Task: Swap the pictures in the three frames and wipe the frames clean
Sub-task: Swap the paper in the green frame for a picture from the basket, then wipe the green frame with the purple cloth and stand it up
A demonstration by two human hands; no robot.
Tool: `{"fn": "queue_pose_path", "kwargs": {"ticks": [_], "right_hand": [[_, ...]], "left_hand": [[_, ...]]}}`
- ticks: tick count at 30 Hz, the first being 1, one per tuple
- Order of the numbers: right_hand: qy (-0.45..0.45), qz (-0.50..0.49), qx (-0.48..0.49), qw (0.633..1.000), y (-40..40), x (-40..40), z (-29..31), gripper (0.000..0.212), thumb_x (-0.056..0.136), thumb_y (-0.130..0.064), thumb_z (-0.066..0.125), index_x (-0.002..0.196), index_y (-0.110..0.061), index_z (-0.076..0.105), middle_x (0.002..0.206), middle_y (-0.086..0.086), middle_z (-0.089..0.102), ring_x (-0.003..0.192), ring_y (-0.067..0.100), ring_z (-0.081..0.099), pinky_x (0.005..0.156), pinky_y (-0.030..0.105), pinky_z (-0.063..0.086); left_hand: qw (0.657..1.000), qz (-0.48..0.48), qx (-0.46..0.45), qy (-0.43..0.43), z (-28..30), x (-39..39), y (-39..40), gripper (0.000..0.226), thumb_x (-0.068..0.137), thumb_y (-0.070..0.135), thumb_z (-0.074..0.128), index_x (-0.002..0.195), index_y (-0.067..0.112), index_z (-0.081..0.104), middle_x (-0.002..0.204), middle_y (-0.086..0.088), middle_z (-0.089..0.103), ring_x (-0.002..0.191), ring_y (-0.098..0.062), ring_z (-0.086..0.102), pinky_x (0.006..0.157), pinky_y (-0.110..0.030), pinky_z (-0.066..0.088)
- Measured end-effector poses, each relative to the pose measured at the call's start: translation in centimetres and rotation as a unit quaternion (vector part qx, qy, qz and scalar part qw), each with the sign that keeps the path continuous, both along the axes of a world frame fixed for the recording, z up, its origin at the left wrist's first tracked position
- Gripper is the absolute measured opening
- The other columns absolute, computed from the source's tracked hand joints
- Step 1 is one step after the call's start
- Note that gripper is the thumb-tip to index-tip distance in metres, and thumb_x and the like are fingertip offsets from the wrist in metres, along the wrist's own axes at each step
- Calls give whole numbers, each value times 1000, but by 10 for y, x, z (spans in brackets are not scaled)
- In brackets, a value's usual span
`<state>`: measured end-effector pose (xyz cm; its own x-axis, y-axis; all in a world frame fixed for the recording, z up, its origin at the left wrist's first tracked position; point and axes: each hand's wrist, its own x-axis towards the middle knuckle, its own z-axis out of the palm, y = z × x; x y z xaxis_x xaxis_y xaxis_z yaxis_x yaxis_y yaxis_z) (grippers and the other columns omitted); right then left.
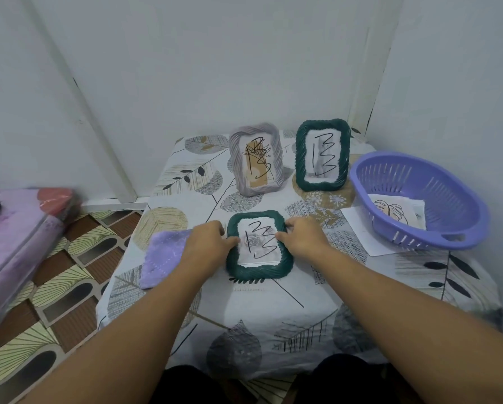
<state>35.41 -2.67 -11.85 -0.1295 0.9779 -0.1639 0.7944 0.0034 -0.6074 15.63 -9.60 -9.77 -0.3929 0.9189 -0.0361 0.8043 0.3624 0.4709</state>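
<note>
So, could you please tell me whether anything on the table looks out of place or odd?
All three frames carry black scribbles across their fronts: the grey frame, the standing green frame and the flat green frame held by both hands. A loose sheet lies pinned under the basket.

We see a desk (244,310) covered with a leaf-printed cloth, set in the corner of pale walls (215,53). On its right side a lilac slotted plastic basket (454,237) rests on a white sheet of paper (358,228). To our left the floor (69,275) shows a pattern of brown blocks and fan shapes. At the left edge we find a pinkish-purple bundle wrapped in clear plastic (14,237), lying on that floor, well apart from the desk.
</note>
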Motion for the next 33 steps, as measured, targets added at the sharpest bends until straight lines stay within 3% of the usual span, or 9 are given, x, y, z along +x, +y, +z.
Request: {"fn": "queue_pose_path", "kwargs": {"ticks": [6,11,14,17,20,24,29,31,33], "right_hand": [[-20,18,84,996,-14,-18,12,37,97,-44,60,130,-28,60,125,3,54,112,24,55,95,42,50],[135,62,16,989,-30,-53,28,27,97,-36,62,121,-24,64,96,-9,65,83,11,64,74,28,53],[165,74,-16,983,-38,-75,29,27,95,-37,65,118,-25,65,103,-3,69,93,18,68,86,36,55],[167,90,-31,981,-44,-89,28,33,95,-39,65,123,-23,63,107,-1,70,99,17,67,92,38,54],[174,103,-47,978,-47,-99,28,40,93,-41,67,128,-22,61,115,1,68,98,18,70,94,41,54],[148,111,-64,981,-49,-107,28,48,92,-45,65,134,-22,55,125,2,64,102,20,68,93,41,54],[145,105,-75,981,-50,-109,27,56,93,-45,65,141,-21,50,132,4,60,109,21,64,97,42,52],[154,97,-78,980,-50,-109,28,59,91,-49,66,141,-23,49,135,2,59,110,22,64,97,42,52],[174,88,-80,978,-49,-110,30,62,90,-52,66,143,-24,47,136,1,56,115,23,61,98,41,50]], "left_hand": [[996,57,56,27,9,-52,-17,30,96,36,66,115,12,67,112,-12,70,102,-31,63,80,-34,45],[990,90,-22,106,11,-91,-41,43,97,38,63,124,5,56,125,-23,58,109,-38,59,88,-43,47],[985,108,-75,112,11,-99,-50,52,94,44,60,127,4,54,124,-24,56,110,-41,58,87,-43,47],[984,106,-108,91,12,-99,-55,54,90,46,63,123,4,56,105,-13,58,94,-31,58,75,-35,46],[986,115,-110,47,11,-100,-54,59,90,45,70,126,2,50,104,-11,58,96,-29,58,73,-34,43],[985,128,-115,-12,10,-101,-49,39,90,37,73,102,4,54,83,-6,56,73,-19,54,62,-32,43],[982,106,-80,-136,11,-101,-46,24,99,26,63,113,9,54,93,-5,57,78,-17,55,61,-30,43],[970,105,-36,-215,16,-101,-45,21,100,23,61,114,11,53,97,-5,58,84,-19,57,66,-32,48],[939,92,6,-332,20,-104,-44,24,99,23,66,116,9,58,109,-13,66,98,-29,65,85,-44,58]]}}
